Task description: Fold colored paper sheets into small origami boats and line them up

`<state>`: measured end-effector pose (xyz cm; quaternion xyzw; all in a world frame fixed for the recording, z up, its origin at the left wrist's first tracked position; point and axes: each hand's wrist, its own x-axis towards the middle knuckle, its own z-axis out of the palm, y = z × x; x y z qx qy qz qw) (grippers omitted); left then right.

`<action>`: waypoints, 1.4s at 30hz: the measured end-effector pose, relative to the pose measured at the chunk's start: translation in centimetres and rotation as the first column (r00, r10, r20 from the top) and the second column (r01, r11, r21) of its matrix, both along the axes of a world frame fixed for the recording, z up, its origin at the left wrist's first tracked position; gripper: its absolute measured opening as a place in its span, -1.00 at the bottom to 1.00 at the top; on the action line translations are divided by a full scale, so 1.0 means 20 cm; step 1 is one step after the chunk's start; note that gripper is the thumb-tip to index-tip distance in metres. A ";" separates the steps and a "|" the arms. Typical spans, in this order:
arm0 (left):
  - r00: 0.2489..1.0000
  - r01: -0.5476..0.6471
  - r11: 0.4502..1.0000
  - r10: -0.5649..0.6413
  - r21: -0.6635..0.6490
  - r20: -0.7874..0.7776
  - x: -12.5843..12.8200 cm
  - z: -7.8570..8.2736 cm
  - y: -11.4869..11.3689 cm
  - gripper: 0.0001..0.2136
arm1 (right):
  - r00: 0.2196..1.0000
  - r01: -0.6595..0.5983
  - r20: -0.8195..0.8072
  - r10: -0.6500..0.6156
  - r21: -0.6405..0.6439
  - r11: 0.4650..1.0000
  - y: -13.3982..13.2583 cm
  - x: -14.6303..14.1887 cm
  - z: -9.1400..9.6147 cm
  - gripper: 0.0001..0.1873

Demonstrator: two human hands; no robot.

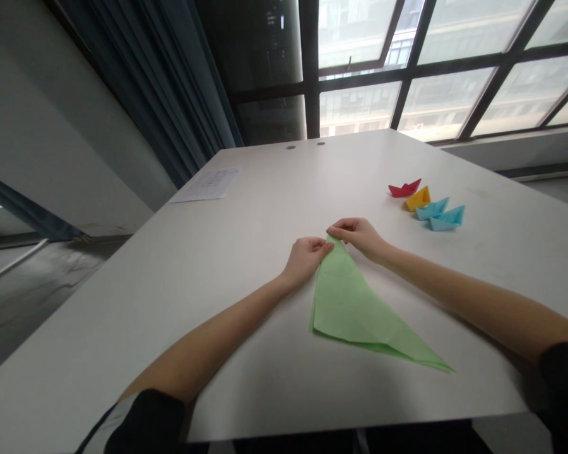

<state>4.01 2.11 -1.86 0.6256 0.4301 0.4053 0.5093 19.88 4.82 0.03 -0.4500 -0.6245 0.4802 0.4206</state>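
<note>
On wht table (170,271), hands (305,260) (361,238) pinch folded, approx. triangular grn paper (350,302).

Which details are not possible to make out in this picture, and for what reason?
All in the head view:
Top corner of the green paper: partly covered by the left hand and right hand.
Writing on the white sheet: too small and faint to read.
Rear blue boat: partly hidden by the front blue boat.
Right sleeve: cut off by the picture's edge.
</note>
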 end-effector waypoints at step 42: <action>0.892 -0.442 0.893 0.447 0.082 -0.067 -0.19 -0.06 0.20 -0.69 | 0.946 -0.099 0.290 0.146 -0.173 0.980 0.06 0.12 0.00 -0.57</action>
